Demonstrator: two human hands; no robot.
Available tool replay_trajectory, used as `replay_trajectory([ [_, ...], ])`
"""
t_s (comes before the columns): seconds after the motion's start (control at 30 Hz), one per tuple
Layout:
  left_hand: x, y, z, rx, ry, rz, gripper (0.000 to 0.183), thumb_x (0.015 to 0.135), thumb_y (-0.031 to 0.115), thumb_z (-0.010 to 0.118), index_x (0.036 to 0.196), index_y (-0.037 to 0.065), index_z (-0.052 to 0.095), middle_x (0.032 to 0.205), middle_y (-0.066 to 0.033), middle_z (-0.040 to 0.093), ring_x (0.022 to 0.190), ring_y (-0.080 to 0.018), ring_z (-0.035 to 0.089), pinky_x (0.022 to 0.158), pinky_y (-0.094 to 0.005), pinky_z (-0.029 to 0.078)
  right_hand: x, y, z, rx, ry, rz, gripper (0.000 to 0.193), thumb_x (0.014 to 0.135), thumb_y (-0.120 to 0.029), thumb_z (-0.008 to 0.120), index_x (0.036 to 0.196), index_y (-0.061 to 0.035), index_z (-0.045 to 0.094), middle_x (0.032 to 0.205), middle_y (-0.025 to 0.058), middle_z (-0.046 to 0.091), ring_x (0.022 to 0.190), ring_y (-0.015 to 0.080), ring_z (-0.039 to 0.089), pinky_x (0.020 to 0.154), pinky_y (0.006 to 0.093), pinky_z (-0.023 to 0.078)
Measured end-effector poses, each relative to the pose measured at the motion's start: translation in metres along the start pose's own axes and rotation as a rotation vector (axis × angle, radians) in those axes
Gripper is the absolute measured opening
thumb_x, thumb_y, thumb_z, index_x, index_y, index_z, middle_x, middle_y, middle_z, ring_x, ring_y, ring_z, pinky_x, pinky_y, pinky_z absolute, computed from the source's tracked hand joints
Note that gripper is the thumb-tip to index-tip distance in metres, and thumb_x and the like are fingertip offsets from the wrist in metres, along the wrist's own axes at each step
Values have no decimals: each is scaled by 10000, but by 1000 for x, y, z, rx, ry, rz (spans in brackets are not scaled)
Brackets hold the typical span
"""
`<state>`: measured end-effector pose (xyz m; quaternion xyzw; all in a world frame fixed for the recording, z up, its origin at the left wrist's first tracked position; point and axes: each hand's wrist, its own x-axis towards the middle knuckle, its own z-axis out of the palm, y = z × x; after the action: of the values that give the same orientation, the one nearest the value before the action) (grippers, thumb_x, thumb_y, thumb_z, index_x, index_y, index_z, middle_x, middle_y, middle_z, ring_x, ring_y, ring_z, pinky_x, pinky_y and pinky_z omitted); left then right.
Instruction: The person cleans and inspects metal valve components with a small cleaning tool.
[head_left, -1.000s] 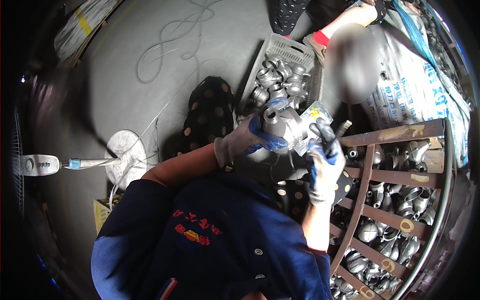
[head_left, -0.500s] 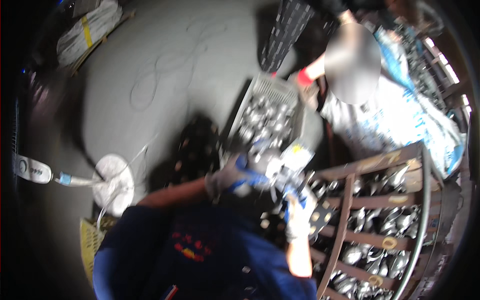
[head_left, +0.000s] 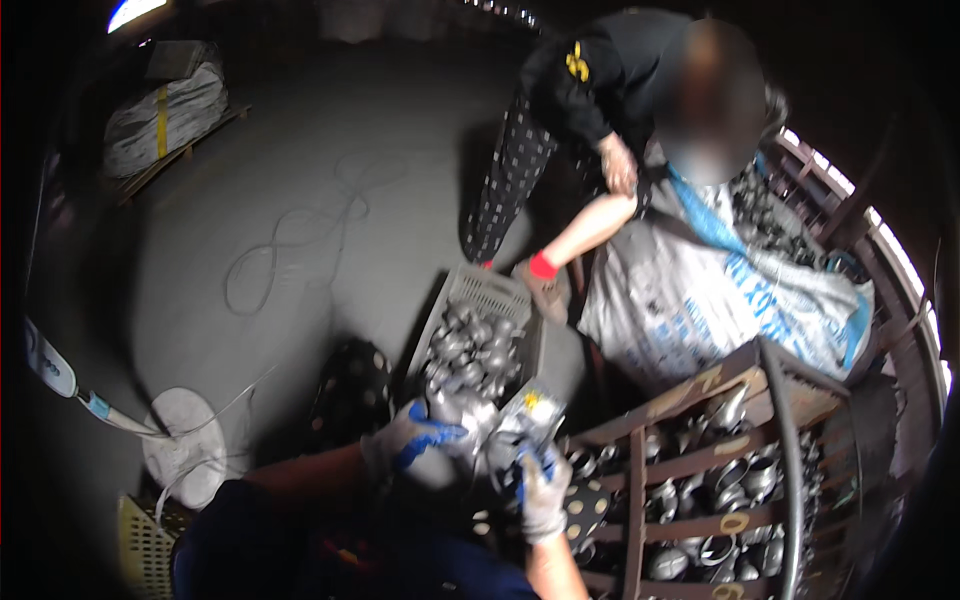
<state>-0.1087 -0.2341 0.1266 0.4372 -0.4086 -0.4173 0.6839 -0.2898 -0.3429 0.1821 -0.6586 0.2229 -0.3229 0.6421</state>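
Note:
My left hand (head_left: 408, 440), in a grey glove with blue-coated fingers, is closed against the side of a large silvery metal pipe fitting (head_left: 463, 412). My right hand (head_left: 543, 492), gloved alike, has its fingers curled round a second shiny metal fitting (head_left: 503, 452); its exact shape is hard to make out in the glare. The two pieces are close together between my hands. Just beyond them sits a pale, glossy sheet or packet with a yellow mark (head_left: 531, 410). A grey plastic crate (head_left: 428, 338) of dark metal fittings (head_left: 474, 350) stands directly ahead of my hands.
To the right is a brown metal-framed bin (head_left: 636, 500) full of curved fittings. Behind it stands a large white-and-blue sack (head_left: 680, 300), where a person (head_left: 610, 75) bends over. A fan with a round white base (head_left: 185, 445) and a yellow basket (head_left: 143, 545) are at left.
The view has tilted up, so the bending person shows more fully and the crate sits lower in view. My hands stay close to the fittings; the earlier frame is blurred.

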Motion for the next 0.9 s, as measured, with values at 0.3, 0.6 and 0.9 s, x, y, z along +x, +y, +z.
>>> replay_trajectory([
  [0.3, -1, -17, -14, -283, 78, -275, 425, 817, 38, 624, 1221, -3, 496, 1134, -116, 595, 1031, -196, 599, 888, -319, 498, 21, -114, 2, -739, -798, -392, 445, 815, -113, 577, 1253, -61, 523, 1165, 161, 584, 1035, 319, 582, 887, 378, 471],
  [0.6, 0, -27, -4, 389, -162, 531, 451, 857, 160, 642, 1244, -7, 481, 1088, -116, 578, 1011, -260, 612, 857, -406, 523, -67, -181, -26, -1251, -768, -517, 404, 784, -233, 627, 1177, -146, 594, 982, 74, 597, 846, 228, 599, 770, 317, 475],
  [0.9, 2, 5, 13, -121, 91, -169, 379, 831, 14, 635, 1192, 18, 520, 1100, -93, 578, 999, -217, 601, 867, -362, 523, -111, -202, -79, -1246, -645, -351, 345, 722, -254, 670, 1061, -187, 661, 797, 10, 588, 722, 178, 596, 641, 307, 464],
])
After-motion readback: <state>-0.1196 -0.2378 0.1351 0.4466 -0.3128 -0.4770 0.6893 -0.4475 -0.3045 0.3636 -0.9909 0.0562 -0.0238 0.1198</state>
